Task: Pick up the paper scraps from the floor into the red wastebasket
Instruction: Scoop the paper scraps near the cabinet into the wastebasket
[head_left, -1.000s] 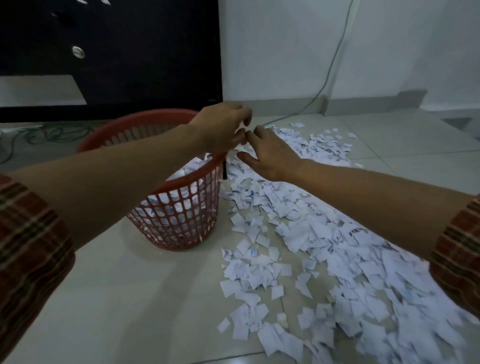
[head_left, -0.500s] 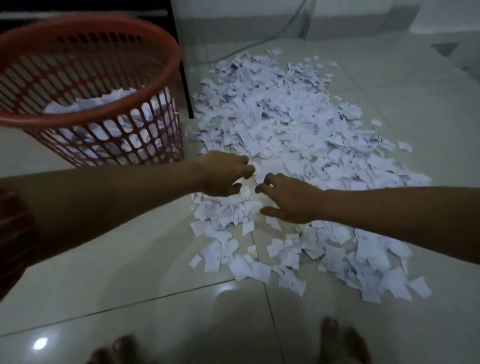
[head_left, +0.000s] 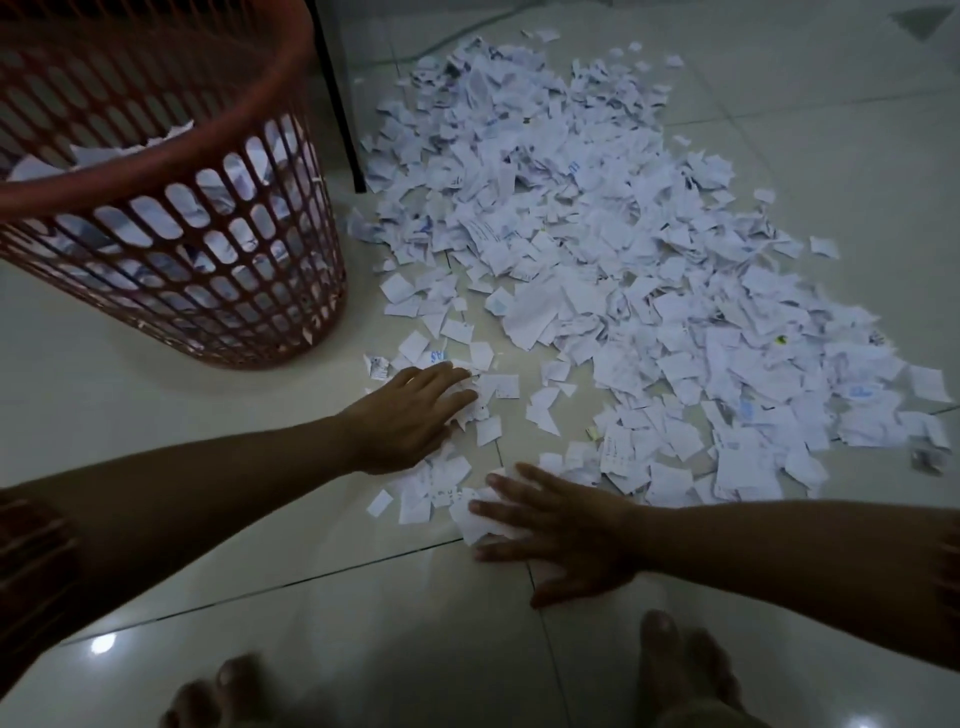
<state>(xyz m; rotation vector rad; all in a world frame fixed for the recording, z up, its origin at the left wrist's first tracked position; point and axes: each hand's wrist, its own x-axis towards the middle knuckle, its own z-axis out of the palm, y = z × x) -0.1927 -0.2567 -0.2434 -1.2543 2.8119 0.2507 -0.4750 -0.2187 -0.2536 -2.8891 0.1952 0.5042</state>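
Note:
A wide heap of white paper scraps (head_left: 597, 249) covers the tiled floor from the centre to the right. The red mesh wastebasket (head_left: 171, 249) stands at the upper left, partly filled with scraps. My left hand (head_left: 410, 415) lies flat, fingers straight, on loose scraps at the heap's near left edge, just below the basket. My right hand (head_left: 561, 525) is spread flat on the floor, fingers splayed, pressing a few scraps at the heap's nearest edge. Neither hand holds anything.
My bare feet (head_left: 680, 675) show at the bottom edge, close behind my right hand. A thin black furniture leg (head_left: 337, 98) stands between the basket and the heap. Pale glossy floor tiles (head_left: 156, 519) stretch to the left and front.
Both hands dropped from beside the basket rim to the floor. They now lie spread flat on the nearest scraps, further apart. The view tilted down and my feet came into sight.

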